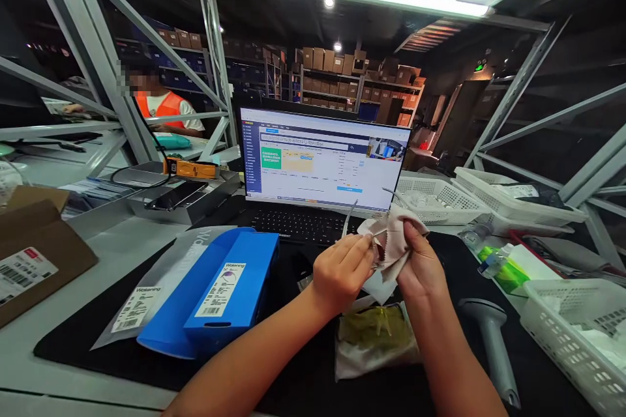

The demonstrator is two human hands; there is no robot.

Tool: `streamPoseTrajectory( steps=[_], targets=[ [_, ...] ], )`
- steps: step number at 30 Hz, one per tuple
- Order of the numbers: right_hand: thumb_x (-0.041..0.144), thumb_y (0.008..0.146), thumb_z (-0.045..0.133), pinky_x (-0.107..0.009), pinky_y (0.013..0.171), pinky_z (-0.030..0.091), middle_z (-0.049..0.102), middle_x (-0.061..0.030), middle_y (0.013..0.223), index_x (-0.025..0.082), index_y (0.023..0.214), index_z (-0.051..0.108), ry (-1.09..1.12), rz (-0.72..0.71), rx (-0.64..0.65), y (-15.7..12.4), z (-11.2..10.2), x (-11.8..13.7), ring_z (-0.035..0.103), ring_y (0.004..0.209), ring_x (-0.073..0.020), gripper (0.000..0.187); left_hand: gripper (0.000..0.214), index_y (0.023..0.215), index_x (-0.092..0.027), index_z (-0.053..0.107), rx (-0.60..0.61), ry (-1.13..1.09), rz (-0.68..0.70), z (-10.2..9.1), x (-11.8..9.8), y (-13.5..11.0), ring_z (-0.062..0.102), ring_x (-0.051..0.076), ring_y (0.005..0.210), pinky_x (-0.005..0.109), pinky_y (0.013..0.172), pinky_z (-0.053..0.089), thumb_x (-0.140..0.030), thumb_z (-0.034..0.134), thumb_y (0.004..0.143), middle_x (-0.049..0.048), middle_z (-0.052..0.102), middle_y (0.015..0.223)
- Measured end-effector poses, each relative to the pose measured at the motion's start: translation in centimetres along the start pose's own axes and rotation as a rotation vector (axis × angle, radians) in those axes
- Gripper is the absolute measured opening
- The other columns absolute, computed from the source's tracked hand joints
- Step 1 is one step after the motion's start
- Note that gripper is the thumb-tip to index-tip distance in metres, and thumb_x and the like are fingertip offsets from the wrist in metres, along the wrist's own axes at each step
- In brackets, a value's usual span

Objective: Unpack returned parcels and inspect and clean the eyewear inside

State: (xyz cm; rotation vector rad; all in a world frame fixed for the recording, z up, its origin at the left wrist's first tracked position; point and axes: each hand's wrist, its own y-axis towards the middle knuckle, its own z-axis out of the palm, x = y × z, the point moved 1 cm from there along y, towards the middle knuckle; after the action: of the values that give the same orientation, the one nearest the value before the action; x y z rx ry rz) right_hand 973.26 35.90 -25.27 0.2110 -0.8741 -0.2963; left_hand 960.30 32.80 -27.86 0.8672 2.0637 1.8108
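Note:
In front of the monitor, both hands are raised together around a pair of eyeglasses (349, 216), whose thin temple arms stick up toward the screen. My left hand (342, 270) is closed at the frame, its fingers bent over the near side. Wrapped around part of the glasses is a pale pink cloth (397, 241) with a zigzag edge, pinched in my right hand (424, 264). The lenses are mostly hidden by fingers and cloth. Below the hands lies a clear plastic bag (376, 332) with an olive-green pouch inside.
Left on the black mat are a blue box (229, 293) and a clear labelled bag (141, 300). A keyboard (293, 225) sits under the monitor (323, 156). At right are a barcode scanner (491, 345), a spray bottle (496, 260) and white baskets (577, 326). Another person (166, 104) sits beyond the frame.

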Motion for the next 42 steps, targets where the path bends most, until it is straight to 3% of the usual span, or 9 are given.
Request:
streamPoseTrajectory(
  steps=[4,9,13,17,22,27,33,36,42],
  targets=[
    [0.032,0.062,0.089,-0.028,0.066,0.056,0.073,0.0031,0.074,0.024,0.078,0.068,-0.026,-0.038,-0.007,-0.9,0.4,-1.5,0.066,0.064,-0.0146,0.027,0.015,0.076,-0.015,0.067,0.029,0.088,-0.091,-0.1,0.1,0.2,0.069,0.020,0.079,0.030,0.067,0.054,-0.011,0.058,0.087,0.0074,0.073,0.082],
    [0.022,0.057,0.094,-0.021,0.059,0.050,0.068,0.0053,0.066,0.020,0.065,0.056,-0.109,-0.063,-0.037,-3.1,1.3,-4.5,0.060,0.059,-0.0098,0.038,0.028,0.049,-0.020,0.052,0.044,0.157,-0.278,-0.3,0.8,0.4,0.055,0.019,0.052,0.034,0.044,0.034,-0.007,0.056,0.074,0.0037,0.056,0.053],
    [0.032,0.059,0.093,-0.025,0.051,0.049,0.068,0.0033,0.066,0.021,0.072,0.063,-0.038,0.095,0.030,-0.8,0.3,-1.9,0.059,0.055,-0.0126,0.035,0.013,0.073,-0.015,0.068,0.055,0.054,-0.190,-0.3,0.1,0.4,0.067,0.021,0.072,0.033,0.059,0.051,-0.013,0.061,0.083,0.0068,0.072,0.078],
    [0.044,0.063,0.089,-0.034,0.062,0.057,0.072,-0.0005,0.074,0.023,0.079,0.067,-0.005,0.117,0.075,1.0,-0.5,0.8,0.067,0.066,-0.0190,0.035,0.012,0.098,-0.014,0.071,0.034,0.012,-0.019,-0.5,-0.7,0.6,0.071,0.021,0.096,0.032,0.085,0.056,-0.015,0.062,0.089,0.0078,0.077,0.103],
    [0.033,0.056,0.093,-0.023,0.050,0.046,0.064,0.0053,0.063,0.022,0.067,0.056,-0.042,-0.029,-0.061,-2.1,0.7,-2.7,0.055,0.053,-0.0108,0.041,0.020,0.066,-0.017,0.064,0.066,0.081,-0.198,-0.9,0.1,0.9,0.065,0.019,0.069,0.031,0.057,0.049,-0.004,0.056,0.079,0.0050,0.071,0.074],
    [0.031,0.060,0.091,-0.020,0.043,0.033,0.045,0.0103,0.048,0.022,0.057,0.030,-0.101,-0.060,0.001,-3.6,1.5,-4.5,0.037,0.044,-0.0061,0.062,0.020,0.061,-0.018,0.061,0.077,0.093,-0.292,-1.3,1.1,1.1,0.063,0.019,0.065,0.031,0.053,0.043,-0.001,0.055,0.069,0.0050,0.068,0.069],
    [0.034,0.053,0.092,-0.030,0.060,0.054,0.072,-0.0003,0.076,0.022,0.075,0.064,0.040,0.183,0.023,0.4,0.0,0.6,0.064,0.064,-0.0166,0.037,0.006,0.085,-0.016,0.070,0.119,-0.076,-0.128,-1.0,0.1,1.3,0.069,0.020,0.083,0.030,0.068,0.051,-0.020,0.065,0.087,0.0053,0.075,0.092],
    [0.036,0.059,0.089,-0.031,0.062,0.055,0.073,-0.0005,0.078,0.023,0.080,0.067,0.057,0.146,0.003,0.4,-0.1,0.6,0.066,0.067,-0.0174,0.034,0.004,0.086,-0.016,0.070,0.129,-0.061,-0.124,-0.8,-0.1,1.1,0.069,0.020,0.084,0.030,0.070,0.050,-0.016,0.066,0.085,0.0052,0.075,0.094],
    [0.033,0.061,0.090,-0.022,0.042,0.036,0.043,0.0097,0.049,0.023,0.057,0.031,-0.150,-0.073,-0.013,-3.4,1.2,-4.2,0.037,0.044,-0.0073,0.061,0.019,0.062,-0.017,0.062,0.085,0.032,-0.299,-0.7,1.3,0.7,0.063,0.018,0.067,0.029,0.054,0.043,-0.008,0.061,0.078,0.0051,0.069,0.072]
  ],
)
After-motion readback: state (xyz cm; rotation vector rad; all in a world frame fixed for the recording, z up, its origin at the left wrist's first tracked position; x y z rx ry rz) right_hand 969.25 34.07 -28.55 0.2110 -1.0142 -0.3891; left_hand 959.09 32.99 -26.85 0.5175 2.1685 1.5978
